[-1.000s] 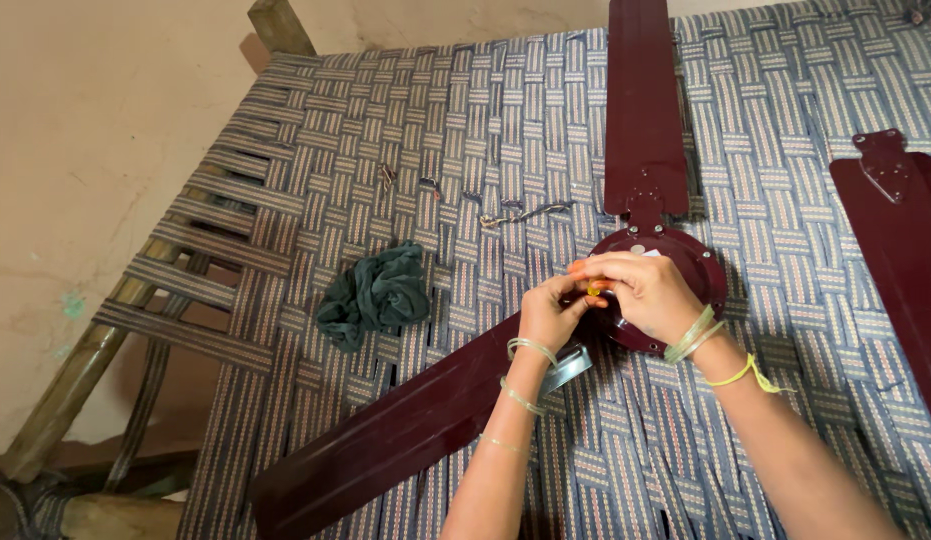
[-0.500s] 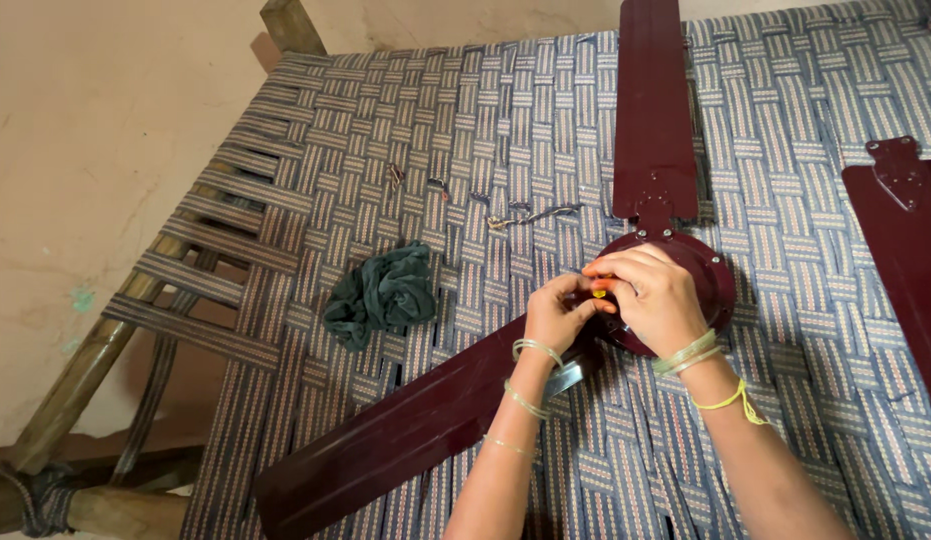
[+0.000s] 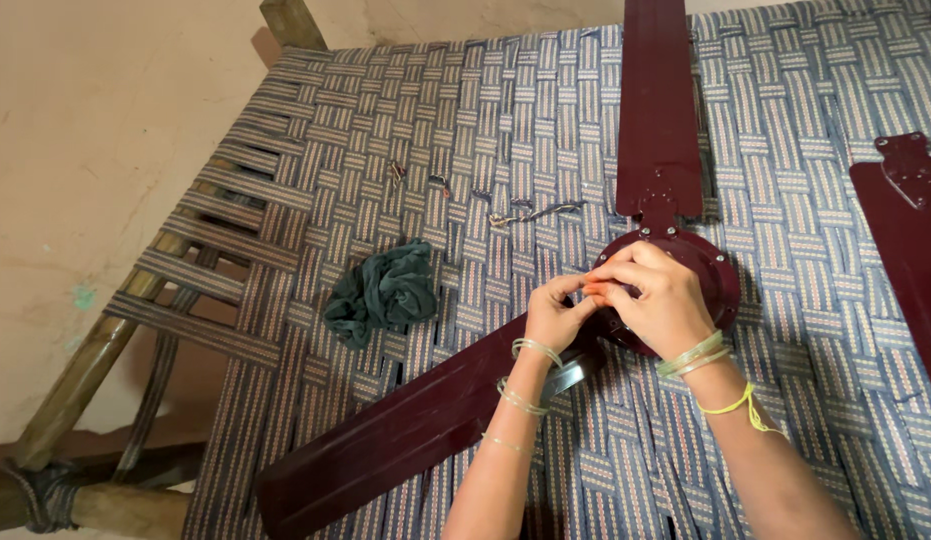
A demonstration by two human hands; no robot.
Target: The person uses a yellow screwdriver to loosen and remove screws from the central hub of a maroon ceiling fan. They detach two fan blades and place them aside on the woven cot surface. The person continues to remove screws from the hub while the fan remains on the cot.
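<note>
Both hands, left (image 3: 555, 315) and right (image 3: 653, 298), fingers pinched together over maroon fan hub (image 3: 720, 285) (held item hidden), woven cot (image 3: 485, 120).

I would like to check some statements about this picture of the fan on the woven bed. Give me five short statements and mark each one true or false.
1. Both hands, left hand and right hand, meet at the round dark red fan hub. True.
2. A dark green cloth lies on the woven bed, to the left of the hands. True.
3. The cloth covers the fan hub. False: it lies apart from it, on the webbing.
4. Two blades are joined to the hub: the far blade and the near blade. True.
5. The loose blade at the right edge is white. False: it is dark red.
</note>
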